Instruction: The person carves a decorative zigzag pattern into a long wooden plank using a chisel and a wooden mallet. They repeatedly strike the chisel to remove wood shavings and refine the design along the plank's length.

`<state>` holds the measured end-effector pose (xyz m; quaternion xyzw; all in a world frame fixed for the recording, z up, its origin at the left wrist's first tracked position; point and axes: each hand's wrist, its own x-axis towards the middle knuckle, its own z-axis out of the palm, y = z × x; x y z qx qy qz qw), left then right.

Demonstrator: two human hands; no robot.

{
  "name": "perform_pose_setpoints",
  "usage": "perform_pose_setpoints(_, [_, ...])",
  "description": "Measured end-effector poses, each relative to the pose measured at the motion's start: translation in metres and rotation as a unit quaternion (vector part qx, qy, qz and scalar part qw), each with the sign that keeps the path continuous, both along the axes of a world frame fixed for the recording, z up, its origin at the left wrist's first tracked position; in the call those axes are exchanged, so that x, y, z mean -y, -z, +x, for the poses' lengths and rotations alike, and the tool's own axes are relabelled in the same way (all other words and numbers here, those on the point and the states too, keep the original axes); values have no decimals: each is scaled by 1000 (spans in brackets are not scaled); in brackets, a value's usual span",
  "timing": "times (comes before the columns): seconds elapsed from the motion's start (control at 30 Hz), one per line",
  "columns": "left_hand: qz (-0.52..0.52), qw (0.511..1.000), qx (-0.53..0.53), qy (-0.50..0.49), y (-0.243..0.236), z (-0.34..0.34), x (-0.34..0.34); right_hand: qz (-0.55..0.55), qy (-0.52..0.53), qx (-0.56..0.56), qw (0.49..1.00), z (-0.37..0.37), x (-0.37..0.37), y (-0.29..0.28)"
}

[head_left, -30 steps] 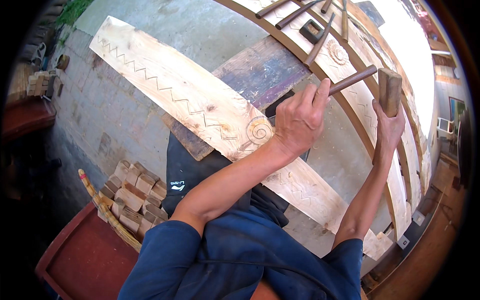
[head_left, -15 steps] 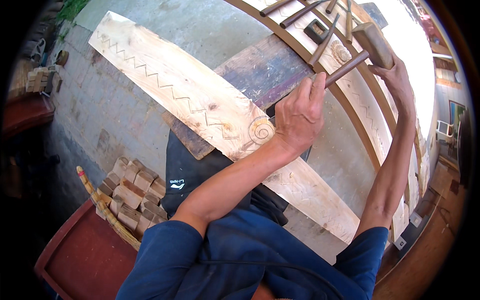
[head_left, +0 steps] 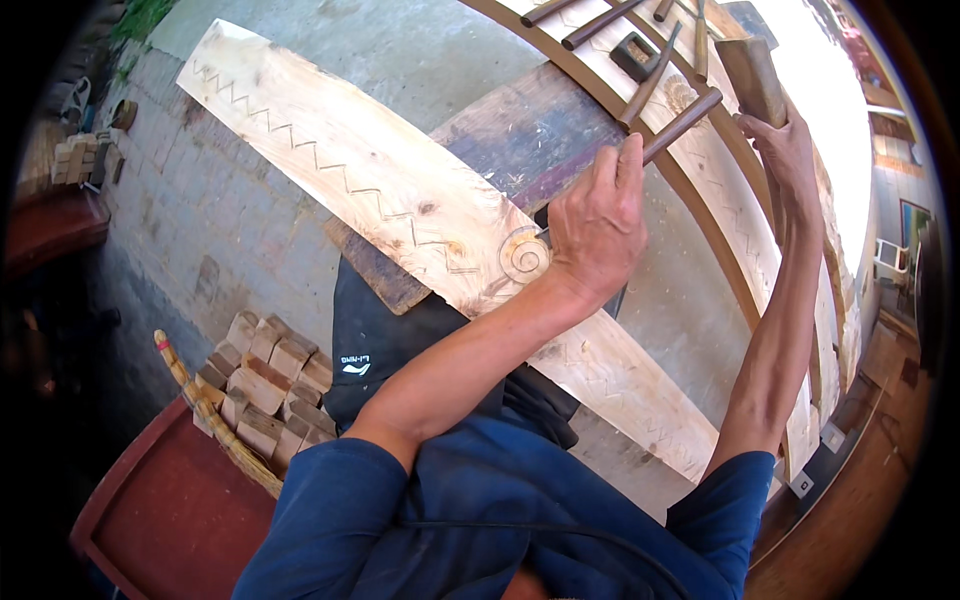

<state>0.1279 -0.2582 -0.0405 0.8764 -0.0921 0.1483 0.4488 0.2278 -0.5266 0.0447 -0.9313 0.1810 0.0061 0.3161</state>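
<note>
**Inspector:** While the pale plank lay slantwise over a darker board, where was the left hand?

**Assistant:** It rested on the plank, just beside the carved spiral, its grip clamped around a chisel with a dark wooden handle. The handle slanted up and away from the spiral; the blade was hidden under the hand.

**Inspector:** And the right hand?

**Assistant:** Raised beyond the plank's far edge, its grip closed on the handle of a wooden mallet. The mallet head stood above the chisel's butt end, apart from it.

**Inspector:** Surroundings?

**Assistant:** A zigzag line ran along the plank toward the spiral. More chisels lay beyond the plank's far edge. A basket of wood blocks sat on the near side of the plank, to the left.
</note>
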Motion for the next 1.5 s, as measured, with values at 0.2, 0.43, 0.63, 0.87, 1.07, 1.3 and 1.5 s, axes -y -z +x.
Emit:
perform_pose_setpoints(0.2, [10, 997, 63, 36, -12, -6, -9, -2, 19, 65, 998, -27, -30, -10])
perform_pose_setpoints(0.43, [34, 958, 132, 253, -22, -83, -41, -22, 134, 64, 989, -104, -14, -22])
perform_pose_setpoints(0.63, [113, 965, 95, 216, -21, -75, -94, 12, 219, 47, 974, -173, -29, -5])
perform_pose_setpoints(0.87, [171, 958, 25, 231, -20, -73, -132, 64, 279, 39, 957, -214, -53, 15])
perform_pose_setpoints(1.07, [128, 938, 19, 321, -26, -101, -134, 29, 232, 99, 967, -230, -59, 21])
perform_pose_setpoints(1.3, [29, 927, 118, 353, -37, -85, -78, 92, 319, 81, 940, -242, -51, 26])
perform_pose_setpoints(1.5, [-5, 954, 154, 259, -25, -41, -3, 79, 312, 117, 940, -238, -48, 27])
